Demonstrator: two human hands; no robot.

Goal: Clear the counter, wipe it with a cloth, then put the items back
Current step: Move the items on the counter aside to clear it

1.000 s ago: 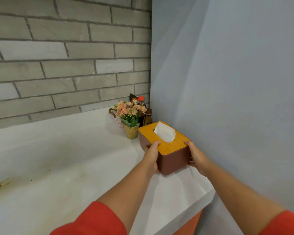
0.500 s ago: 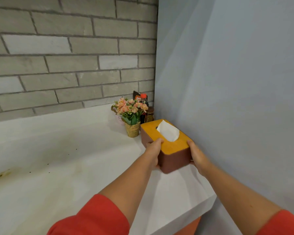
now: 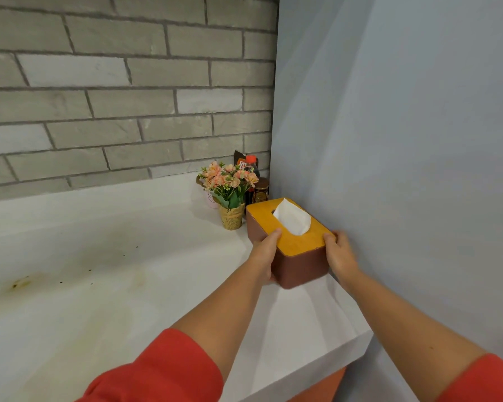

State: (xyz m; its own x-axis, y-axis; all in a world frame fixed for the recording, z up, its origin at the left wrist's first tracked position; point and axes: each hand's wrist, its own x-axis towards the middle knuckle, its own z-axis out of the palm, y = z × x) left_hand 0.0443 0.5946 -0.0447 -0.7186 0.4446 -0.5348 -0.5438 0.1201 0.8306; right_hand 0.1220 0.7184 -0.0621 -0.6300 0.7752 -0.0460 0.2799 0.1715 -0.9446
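On the left part of the white table [image 3: 99,285] lay a yellowish stain [image 3: 19,283], with a few dark specks scattered to its right. A grey brick wall [image 3: 114,111] ran along the back edge.

Toward the table's back right corner stood a pale mug [image 3: 211,198], mostly hidden behind a small gold pot [image 3: 231,216] of pink flowers [image 3: 228,181]. Just behind the flowers, a dark packet [image 3: 240,161] leaned in the corner. A dark bottle [image 3: 251,165] with a red cap and a small brown jar [image 3: 262,191] stood beside it.

The left hand [image 3: 266,250] gripped the left side of the box [image 3: 299,268], thumb on the lid edge and fingers curled under the side. The box (brown, with a yellow-orange lid) sat near the right edge, just in front of the jar. Whether its base touched the table could not be told. A white tissue [image 3: 292,219] stood up from the slot in the lid.

The right hand [image 3: 340,250] gripped the box's near right corner, fingers curled over the lid edge, close to the blue-grey wall [image 3: 404,140]. Both forearms were bare, and red sleeves showed at the bottom of the view.
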